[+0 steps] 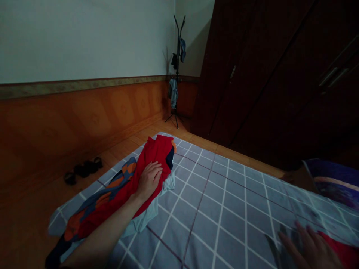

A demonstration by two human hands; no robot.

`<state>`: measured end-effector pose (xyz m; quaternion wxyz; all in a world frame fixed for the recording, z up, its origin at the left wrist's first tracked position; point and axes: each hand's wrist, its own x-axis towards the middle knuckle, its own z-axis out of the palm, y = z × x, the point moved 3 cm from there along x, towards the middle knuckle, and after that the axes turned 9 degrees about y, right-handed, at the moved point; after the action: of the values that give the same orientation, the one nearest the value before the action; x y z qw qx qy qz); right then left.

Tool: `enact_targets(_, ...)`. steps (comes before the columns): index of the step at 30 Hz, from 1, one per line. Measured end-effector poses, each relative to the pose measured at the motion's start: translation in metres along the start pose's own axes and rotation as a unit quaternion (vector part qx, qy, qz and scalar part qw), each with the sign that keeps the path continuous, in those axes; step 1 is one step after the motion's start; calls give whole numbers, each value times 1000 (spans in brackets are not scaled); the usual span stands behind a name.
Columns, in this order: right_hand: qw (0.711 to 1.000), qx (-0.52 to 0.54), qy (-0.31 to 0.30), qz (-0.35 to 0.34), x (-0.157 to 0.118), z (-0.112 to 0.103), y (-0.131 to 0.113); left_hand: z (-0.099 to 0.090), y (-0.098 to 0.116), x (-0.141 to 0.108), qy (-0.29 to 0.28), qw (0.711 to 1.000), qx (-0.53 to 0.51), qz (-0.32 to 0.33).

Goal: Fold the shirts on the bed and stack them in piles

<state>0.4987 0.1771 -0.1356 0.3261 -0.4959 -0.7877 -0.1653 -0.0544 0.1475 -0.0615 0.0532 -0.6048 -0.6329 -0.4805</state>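
Observation:
My left hand (150, 181) lies palm down on a red garment (153, 153), its fingers stretched out. The garment has orange and dark blue parts and is laid lengthwise along the left side of a grey checked bed sheet (213, 198). Beneath it, a pale, light-coloured cloth (147, 218) sticks out. At the lower right, my right hand (311, 248) is low over the sheet, smeared by motion, fingers apart and apparently holding nothing. Beside it is another red cloth (343, 248), partly cut off by the frame. A dark grey shape near those fingers is too blurred to name.
A black coat rack (177, 71) with several items hung on it stands in the far corner. The dark wardrobe (252, 82) fills the right side. Black items (84, 169) lie on the wooden floor at left. A purple-blue object (333, 181) is beyond the bed's right side.

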Motion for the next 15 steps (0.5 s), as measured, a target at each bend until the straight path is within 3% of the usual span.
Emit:
enact_targets(3,995,40,-40,-79,33,20,-49,-5,0,2,27,998,-38,-41)
enact_targets(7,996,35,-65,-51,57,44,-119,-15,-2,1,63,988,-80,-118)
enact_targets(9,996,26,-69,-56,60,49,-142,-17,-5,1,73,981,-95,-151)
enact_targets(11,996,21,-61,-65,59,50,-152,-19,-8,2,79,975,-111,-177)
enact_targets(15,995,22,-66,-66,59,47,-151,-23,-4,15,89,960,-157,-212)
